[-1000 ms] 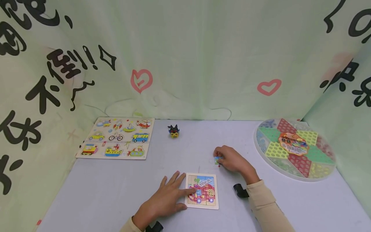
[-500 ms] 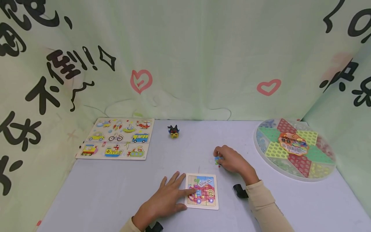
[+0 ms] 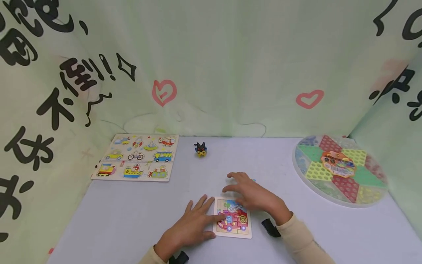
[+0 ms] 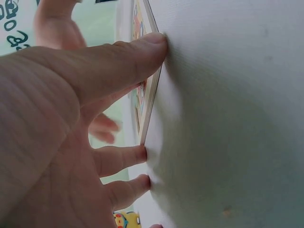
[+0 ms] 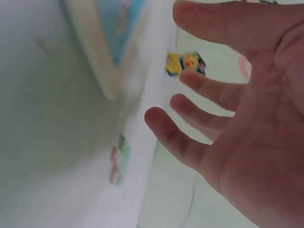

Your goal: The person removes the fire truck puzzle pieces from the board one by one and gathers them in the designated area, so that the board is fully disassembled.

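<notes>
A jigsaw puzzle [image 3: 235, 229] of a red fire engine in a pale wooden frame lies on the table. My left hand [image 3: 189, 227] is spread at its left side, index fingertip on the picture. In the left wrist view the thumb [image 4: 128, 59] touches the frame's edge. My right hand [image 3: 255, 192] hovers over the puzzle's upper right corner, fingers apart and holding nothing. On the table beyond the frame lies a small loose puzzle piece [image 5: 121, 159], blurred in the right wrist view. Most of that piece is hidden behind the right hand in the head view.
A wooden picture board [image 3: 138, 157] with vehicles lies at the back left. A small yellow and black toy figure [image 3: 200, 149] stands near the back edge. At the right is a round, clear-covered game board [image 3: 341, 170]. Light curtains [image 3: 230, 73] hang behind and beside the white table.
My right hand has let go of the small puzzle piece and moved left, over the puzzle's corner, with its fingers opened out. The left hand stays on the puzzle. The head view has shifted slightly.
</notes>
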